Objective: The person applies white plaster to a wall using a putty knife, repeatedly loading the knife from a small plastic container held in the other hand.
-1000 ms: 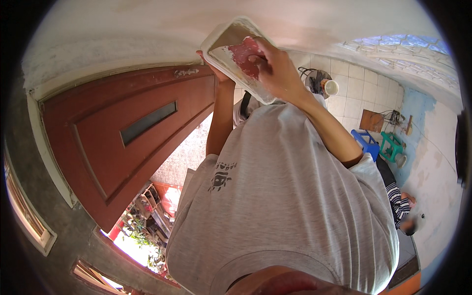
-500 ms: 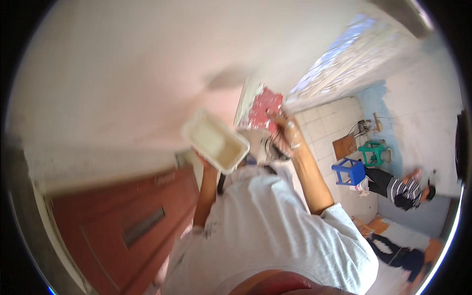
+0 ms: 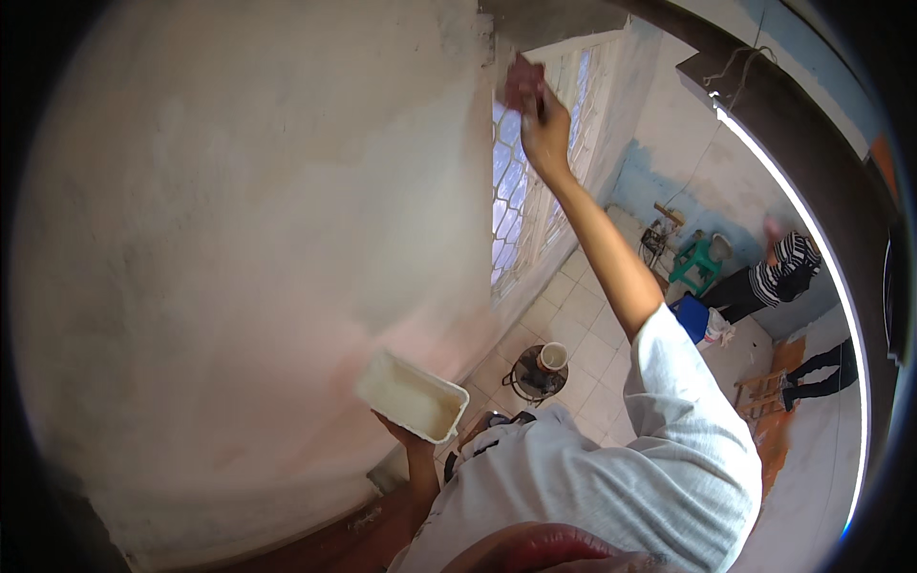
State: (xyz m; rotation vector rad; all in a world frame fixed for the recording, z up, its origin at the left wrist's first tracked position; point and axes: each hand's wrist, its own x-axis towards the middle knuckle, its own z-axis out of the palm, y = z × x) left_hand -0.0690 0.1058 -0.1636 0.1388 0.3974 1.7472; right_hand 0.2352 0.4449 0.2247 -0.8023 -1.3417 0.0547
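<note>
A pale cream, open-topped rectangular container [image 3: 406,393] sits slightly below and left of the frame's centre, its long sides slanting from upper left to lower right. Its mouth faces the camera, showing a beige film toward the lower-right end. A dull red, flat scraper [image 3: 521,84] is near the top centre, motion-blurred; whether it touches any surface cannot be told.

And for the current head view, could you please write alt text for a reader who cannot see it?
A person's right hand holds a flat red scraper up near the top of a white-grilled window; the left hand holds a white rectangular plastic tub. Farther off, a co-worker in a striped shirt is near a green plastic stool.
</note>
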